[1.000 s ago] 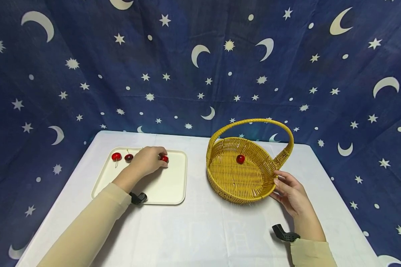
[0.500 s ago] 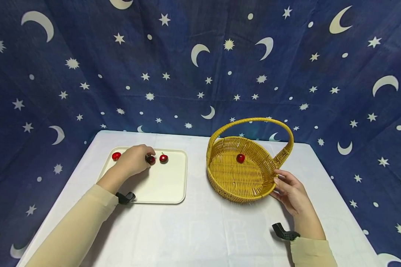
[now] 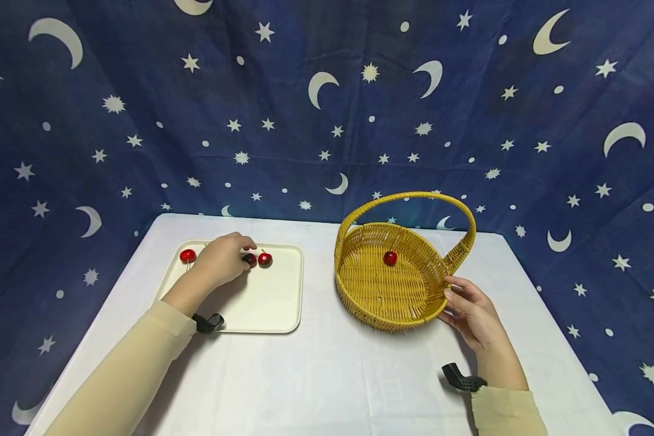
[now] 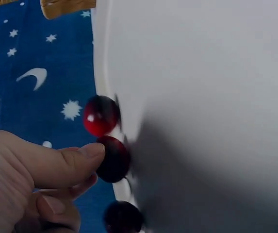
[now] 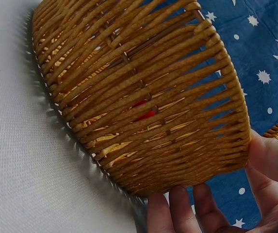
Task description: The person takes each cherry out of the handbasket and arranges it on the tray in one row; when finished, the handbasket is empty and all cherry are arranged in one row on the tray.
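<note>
My left hand (image 3: 220,262) is over the left part of a cream tray (image 3: 272,303). Its thumb and fingers pinch a dark red cherry (image 4: 113,158), which sits right beside a brighter cherry (image 3: 264,260). Another dark cherry (image 4: 123,217) shows at the bottom of the left wrist view, hidden by the hand in the head view. A red cherry (image 3: 188,256) with a stem lies at the tray's far left corner. My right hand (image 3: 476,312) grips the rim of a yellow wicker basket (image 3: 354,300), thumb on top and fingers beneath. Inside the basket lies one cherry (image 3: 390,258).
The basket's tall arched handle (image 3: 409,195) rises above its bowl. Both stand on a white-covered table (image 3: 327,375). A blue curtain (image 3: 283,91) with moons and stars hangs behind. Each wrist wears a black camera mount (image 3: 463,378).
My left hand has let go of the right-hand cherry and shifted left to the dark one, which has since moved slightly right, up beside it. The right hand keeps its grip on the basket.
</note>
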`<action>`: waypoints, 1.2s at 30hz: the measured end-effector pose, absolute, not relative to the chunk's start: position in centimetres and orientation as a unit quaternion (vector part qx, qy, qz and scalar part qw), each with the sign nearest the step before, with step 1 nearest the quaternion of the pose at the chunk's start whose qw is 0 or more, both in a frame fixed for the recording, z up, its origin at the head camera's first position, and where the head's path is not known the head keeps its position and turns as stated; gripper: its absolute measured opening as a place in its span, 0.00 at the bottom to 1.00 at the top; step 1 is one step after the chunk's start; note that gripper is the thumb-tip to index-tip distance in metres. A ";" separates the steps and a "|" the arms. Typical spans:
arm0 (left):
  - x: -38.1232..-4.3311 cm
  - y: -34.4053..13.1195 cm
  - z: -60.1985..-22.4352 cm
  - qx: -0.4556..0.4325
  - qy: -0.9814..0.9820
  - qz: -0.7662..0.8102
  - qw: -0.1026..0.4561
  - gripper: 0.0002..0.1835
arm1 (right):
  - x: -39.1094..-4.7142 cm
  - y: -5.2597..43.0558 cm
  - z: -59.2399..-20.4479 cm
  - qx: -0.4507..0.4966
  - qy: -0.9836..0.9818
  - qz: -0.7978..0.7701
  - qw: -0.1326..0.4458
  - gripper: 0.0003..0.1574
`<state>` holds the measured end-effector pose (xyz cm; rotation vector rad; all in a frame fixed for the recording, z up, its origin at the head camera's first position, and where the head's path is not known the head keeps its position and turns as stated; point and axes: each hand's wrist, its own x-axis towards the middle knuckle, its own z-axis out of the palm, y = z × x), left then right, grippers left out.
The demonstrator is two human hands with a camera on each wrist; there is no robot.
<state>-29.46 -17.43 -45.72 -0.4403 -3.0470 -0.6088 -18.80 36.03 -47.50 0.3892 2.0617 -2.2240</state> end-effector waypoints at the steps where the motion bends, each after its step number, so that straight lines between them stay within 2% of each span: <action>1: -29.3 -17.2 -45.5 -0.143 -0.969 -0.200 0.007 0.23 | -18.9 36.0 -47.4 0.127 0.675 -0.725 0.041 0.21; 5: -27.8 -15.3 -44.6 -0.166 -0.958 -0.230 0.038 0.21 | -18.9 36.0 -47.3 0.129 0.679 -0.722 0.043 0.21; 9: -25.4 -11.3 -44.0 -0.219 -0.941 -0.252 0.062 0.20 | -18.7 36.0 -47.4 0.127 0.677 -0.724 0.043 0.21; 14: -23.0 -5.5 -42.9 -0.297 -0.908 -0.293 0.038 0.21 | -18.5 36.0 -47.5 0.130 0.665 -0.734 0.040 0.19; 18: -22.4 -1.5 -42.3 -0.329 -0.886 -0.326 0.010 0.22 | -18.6 36.0 -47.5 0.133 0.663 -0.735 0.042 0.20; 27: -24.9 6.2 -41.1 -0.352 -0.878 -0.322 -0.041 0.26 | -18.7 36.0 -47.3 0.137 0.682 -0.717 0.044 0.21; 36: -28.8 8.8 -41.5 -0.301 -0.891 -0.319 -0.116 0.34 | -18.8 35.9 -47.5 0.135 0.685 -0.715 0.048 0.22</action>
